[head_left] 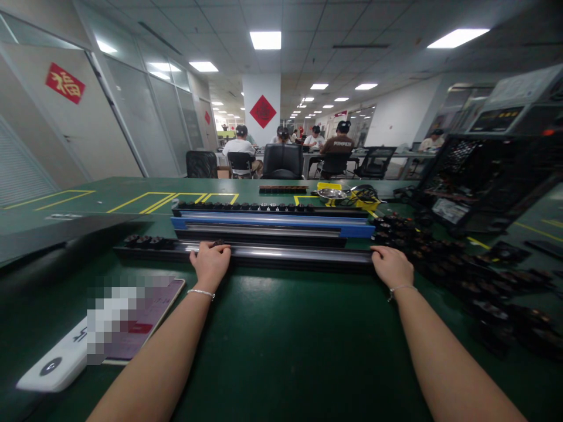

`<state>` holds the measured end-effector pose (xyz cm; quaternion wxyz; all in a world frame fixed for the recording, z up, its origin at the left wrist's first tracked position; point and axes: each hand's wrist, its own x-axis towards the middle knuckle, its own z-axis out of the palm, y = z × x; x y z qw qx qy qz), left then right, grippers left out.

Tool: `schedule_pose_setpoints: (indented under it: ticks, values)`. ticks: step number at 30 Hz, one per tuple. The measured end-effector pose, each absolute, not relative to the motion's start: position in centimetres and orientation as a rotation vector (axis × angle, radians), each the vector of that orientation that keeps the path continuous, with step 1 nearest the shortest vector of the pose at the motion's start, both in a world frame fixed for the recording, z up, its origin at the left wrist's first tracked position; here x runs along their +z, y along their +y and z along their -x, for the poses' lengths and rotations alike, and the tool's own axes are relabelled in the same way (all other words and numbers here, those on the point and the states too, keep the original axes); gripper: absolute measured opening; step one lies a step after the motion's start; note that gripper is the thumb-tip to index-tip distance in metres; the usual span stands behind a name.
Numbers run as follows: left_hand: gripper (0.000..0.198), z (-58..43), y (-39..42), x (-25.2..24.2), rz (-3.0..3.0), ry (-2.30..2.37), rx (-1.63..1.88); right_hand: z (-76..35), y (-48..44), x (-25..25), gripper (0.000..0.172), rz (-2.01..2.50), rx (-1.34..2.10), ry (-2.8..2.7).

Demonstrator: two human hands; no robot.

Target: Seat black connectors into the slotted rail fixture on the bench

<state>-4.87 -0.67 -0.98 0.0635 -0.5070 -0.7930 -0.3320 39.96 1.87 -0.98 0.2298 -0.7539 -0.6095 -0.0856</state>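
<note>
A long black rail (299, 255) with a shiny inner strip lies across the green table in front of me. Small black parts (144, 241) sit in a row at its left end. My left hand (211, 261) is closed over the rail left of its middle, with a small dark part at its fingertips. At the rail's right end, my right hand (393, 265) is closed with thumb and fingers on that end. Right behind lies a blue-edged rail (264, 221), and beyond it a black rail carries a row of small black parts (246, 206).
Many loose black parts (479, 278) are heaped at the right, below an open computer case (475, 181). A metal bowl (332, 193) and cables stand behind. A white device (65, 357) and a flat purple-screened device (149, 328) lie front left. Several people sit farther back.
</note>
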Motion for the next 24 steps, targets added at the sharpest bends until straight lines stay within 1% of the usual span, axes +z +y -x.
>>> schedule_pose_setpoints:
  ticks: [24]
  values:
    - [0.032, 4.24, -0.86, -0.86, 1.608, -2.356, -0.927, -39.9, 1.91, -0.98, 0.041, 2.084, -0.215, -1.659]
